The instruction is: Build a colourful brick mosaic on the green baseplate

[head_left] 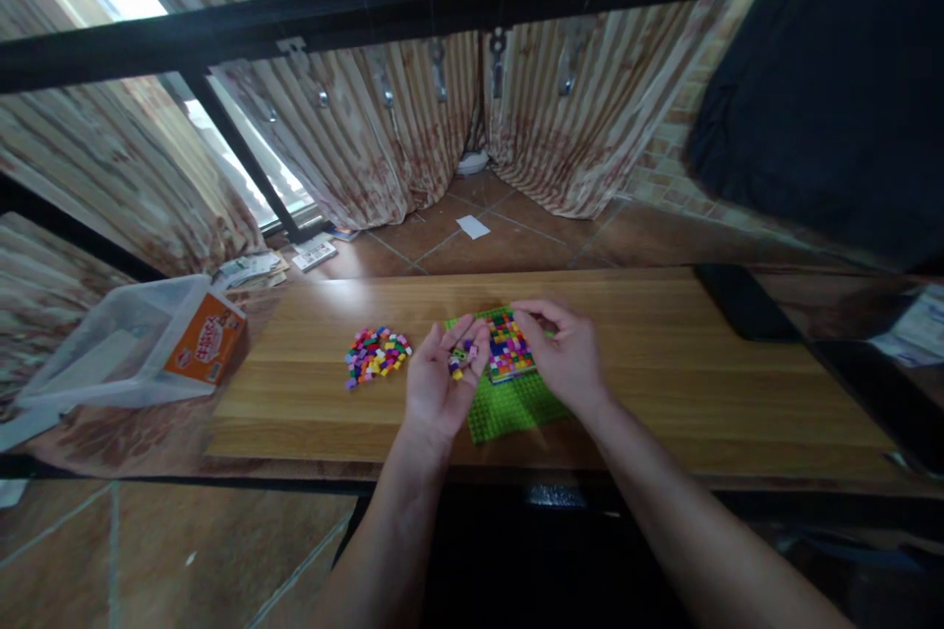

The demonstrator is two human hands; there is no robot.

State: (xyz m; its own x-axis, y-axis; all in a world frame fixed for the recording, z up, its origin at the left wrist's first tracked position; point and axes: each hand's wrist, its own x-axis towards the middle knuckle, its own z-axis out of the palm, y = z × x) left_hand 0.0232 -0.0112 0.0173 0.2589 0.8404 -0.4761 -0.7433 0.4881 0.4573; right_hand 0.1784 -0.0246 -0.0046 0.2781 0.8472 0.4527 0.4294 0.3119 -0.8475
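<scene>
My left hand [435, 383] is turned palm up and cupped, holding several small toy bricks [464, 354] in yellow, purple and other colours. Beside it, a green studded baseplate [508, 413] lies on the table. Tightly packed multicoloured bricks [505, 339] form a block on the upper part of that plate. My right hand [566, 354] is at the right side of this block, with thumb and forefinger bent together. What lies between those fingertips is too small to make out.
A loose pile of coloured bricks [376, 354] lies left on the wooden table [664, 383]. Further left stands a clear plastic bin [133, 344] with an orange label. A dark phone-like slab [744, 303] rests at the right. A black metal bar [442, 10] crosses above, before curtains.
</scene>
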